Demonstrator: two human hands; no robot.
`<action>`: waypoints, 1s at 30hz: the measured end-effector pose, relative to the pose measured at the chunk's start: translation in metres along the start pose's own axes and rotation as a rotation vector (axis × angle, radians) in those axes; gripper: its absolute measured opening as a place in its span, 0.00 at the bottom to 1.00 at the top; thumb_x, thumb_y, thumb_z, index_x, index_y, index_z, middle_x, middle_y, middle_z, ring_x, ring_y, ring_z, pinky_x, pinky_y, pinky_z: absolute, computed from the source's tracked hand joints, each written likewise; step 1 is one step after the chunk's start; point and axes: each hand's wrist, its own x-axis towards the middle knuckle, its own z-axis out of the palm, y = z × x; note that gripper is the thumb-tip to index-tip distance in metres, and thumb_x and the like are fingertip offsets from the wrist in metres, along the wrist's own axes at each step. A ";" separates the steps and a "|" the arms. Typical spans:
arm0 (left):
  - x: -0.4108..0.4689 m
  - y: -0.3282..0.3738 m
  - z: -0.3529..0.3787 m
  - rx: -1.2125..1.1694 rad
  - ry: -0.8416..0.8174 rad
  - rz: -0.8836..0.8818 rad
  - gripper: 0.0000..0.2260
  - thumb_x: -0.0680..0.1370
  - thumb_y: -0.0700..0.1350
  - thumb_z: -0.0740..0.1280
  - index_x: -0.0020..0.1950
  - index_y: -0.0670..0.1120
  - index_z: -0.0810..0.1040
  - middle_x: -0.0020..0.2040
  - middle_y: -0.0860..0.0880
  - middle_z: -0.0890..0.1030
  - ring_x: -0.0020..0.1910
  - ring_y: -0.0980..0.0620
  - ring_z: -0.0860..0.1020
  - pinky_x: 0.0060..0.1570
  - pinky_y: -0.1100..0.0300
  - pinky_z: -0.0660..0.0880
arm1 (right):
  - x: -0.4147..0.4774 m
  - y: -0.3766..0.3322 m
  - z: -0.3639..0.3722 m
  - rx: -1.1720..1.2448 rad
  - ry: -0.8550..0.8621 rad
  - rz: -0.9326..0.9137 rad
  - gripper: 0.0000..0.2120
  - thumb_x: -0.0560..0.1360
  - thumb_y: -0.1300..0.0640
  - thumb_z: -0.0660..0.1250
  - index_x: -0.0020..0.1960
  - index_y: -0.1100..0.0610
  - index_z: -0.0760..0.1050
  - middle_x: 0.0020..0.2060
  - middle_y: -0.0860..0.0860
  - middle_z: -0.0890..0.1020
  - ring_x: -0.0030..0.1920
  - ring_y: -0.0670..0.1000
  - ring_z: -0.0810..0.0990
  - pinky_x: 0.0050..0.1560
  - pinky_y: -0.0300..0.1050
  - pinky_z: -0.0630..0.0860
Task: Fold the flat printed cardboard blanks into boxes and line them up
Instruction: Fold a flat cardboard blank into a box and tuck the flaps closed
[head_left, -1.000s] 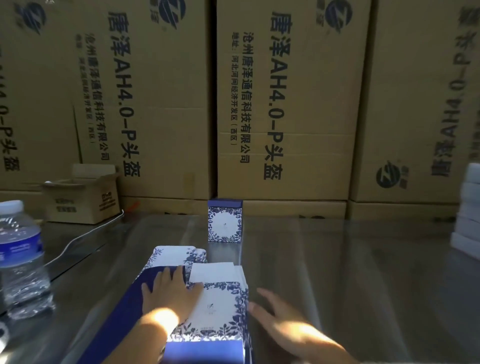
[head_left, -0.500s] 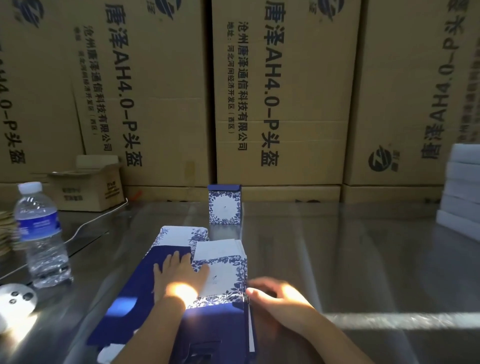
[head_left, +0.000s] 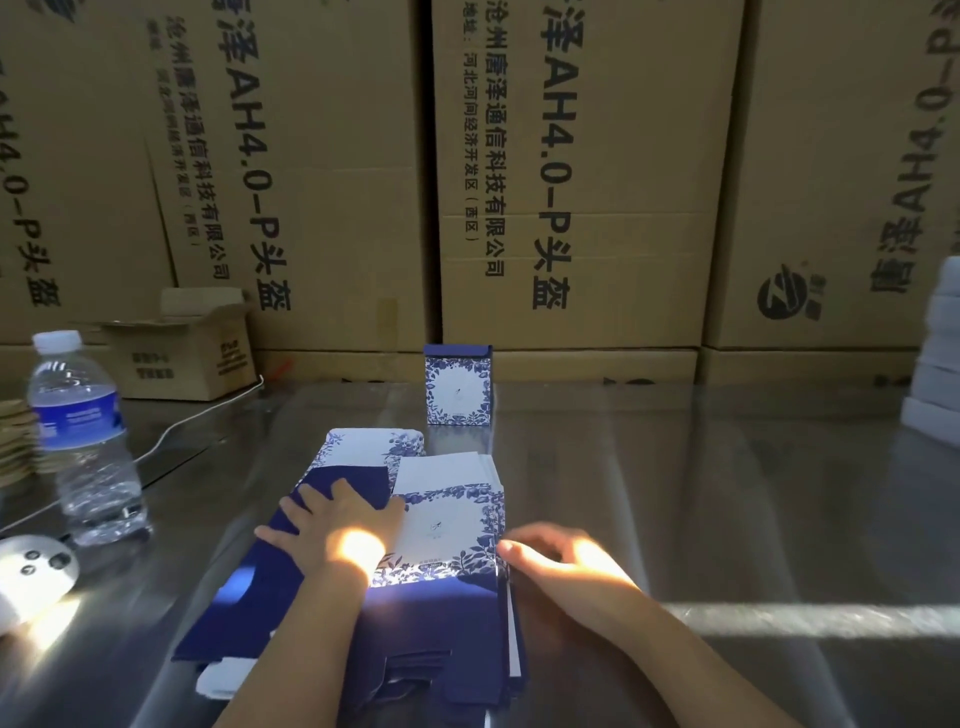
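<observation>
Progress is early: one folded box (head_left: 458, 387) stands upright well beyond the fingertips, alone, no row yet, and a stack of flat blanks (head_left: 447, 525) waits on the table (head_left: 675, 493). Left hand (head_left: 337, 530) presses flat on the stack, fingers straight and spread; right hand (head_left: 561, 564) bends its fingers against the stack's right edge, pinching or not, I cannot tell. Blanks look thin, navy-and-white, floral-bordered, slightly fanned.

Left hand (head_left: 340, 530) pressing flat on blank stack (head_left: 447, 519). Right hand (head_left: 566, 564), blurred, touching stack's right edge. Folded box (head_left: 458, 387) standing upright beyond, on table (head_left: 675, 493). Water bottle (head_left: 83, 441) standing at left.
</observation>
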 end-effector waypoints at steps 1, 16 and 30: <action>0.001 0.000 0.001 0.006 -0.003 -0.002 0.36 0.74 0.68 0.54 0.76 0.49 0.55 0.78 0.44 0.49 0.76 0.40 0.45 0.68 0.34 0.40 | 0.000 0.000 0.001 0.000 0.000 0.000 0.22 0.63 0.26 0.60 0.47 0.39 0.78 0.44 0.32 0.81 0.46 0.30 0.77 0.46 0.30 0.70; 0.010 -0.010 -0.016 -0.111 -0.024 -0.011 0.28 0.77 0.49 0.60 0.76 0.49 0.57 0.75 0.39 0.58 0.74 0.41 0.53 0.72 0.44 0.47 | 0.003 -0.001 0.010 -0.030 0.030 -0.016 0.34 0.55 0.19 0.59 0.52 0.40 0.74 0.45 0.36 0.80 0.46 0.32 0.76 0.43 0.29 0.70; 0.016 -0.033 -0.023 -0.148 0.015 -0.193 0.43 0.65 0.67 0.71 0.72 0.47 0.62 0.67 0.39 0.65 0.66 0.39 0.63 0.62 0.45 0.63 | 0.002 0.001 0.006 -0.032 -0.010 -0.034 0.30 0.62 0.28 0.68 0.58 0.42 0.75 0.48 0.37 0.79 0.49 0.33 0.75 0.43 0.26 0.67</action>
